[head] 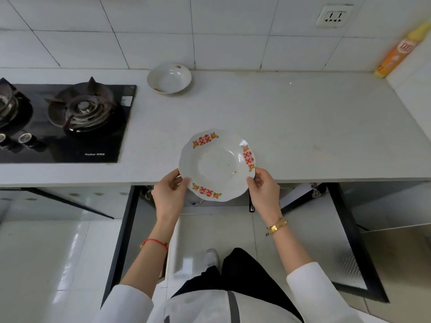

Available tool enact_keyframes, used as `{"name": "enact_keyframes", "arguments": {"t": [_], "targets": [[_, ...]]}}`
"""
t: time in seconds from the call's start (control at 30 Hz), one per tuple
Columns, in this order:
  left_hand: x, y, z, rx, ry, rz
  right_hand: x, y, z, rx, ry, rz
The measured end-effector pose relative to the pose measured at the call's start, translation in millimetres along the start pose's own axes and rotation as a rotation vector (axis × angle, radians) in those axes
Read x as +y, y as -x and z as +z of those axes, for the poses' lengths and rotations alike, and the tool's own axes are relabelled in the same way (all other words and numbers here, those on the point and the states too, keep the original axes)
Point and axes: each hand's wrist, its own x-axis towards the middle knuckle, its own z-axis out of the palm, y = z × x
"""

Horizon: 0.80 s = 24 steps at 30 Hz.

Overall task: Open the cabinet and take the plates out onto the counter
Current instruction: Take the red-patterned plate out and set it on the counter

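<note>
Plate (217, 165), white and shallow, with a scalloped rim and a sunken round centre, held level over the front edge of the table (303, 127), its near part overhanging the open cabinet below. Three red double-character motifs, each flanked by small orange flowers with green leaves, sit on the rim: one at the far side, one at the right, one at the near side. Left hand (169, 194) takes the plate at its near-left rim, its grip pinched on the rim with the thumb on top and the fingers beneath. Right hand (264, 191) takes the near-right rim in the same manner, thumb lying over the edge. A red string bracelet (156, 242) circles the left wrist and gold bracelets (277, 226) the right; both forearms emerge from white sleeves.

A second dish, a white bowl (169, 78) with small red marks on its rim, stands on the table near the tiled wall, well apart from the held plate. A black gas hob (67, 122) is set into the table at the left. An orange and yellow bottle (400, 51) leans in the far right corner, below a wall socket (334, 17). Beneath the table, two dark-framed cabinet doors (354, 238) stand swung outward over the tiled floor.
</note>
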Motion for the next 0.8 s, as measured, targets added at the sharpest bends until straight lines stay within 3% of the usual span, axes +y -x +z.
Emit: {"name": "enact_keyframes", "arguments": {"t": [0.33,0.8], "targets": [[27,-83,49,-0.027,-0.039,-0.003,-3,-93,9,0.013,0.004,0.007],[76,-240,157,0.056,-0.096,-0.023,-8,-310,21,-0.037,0.078,-0.057]]}}
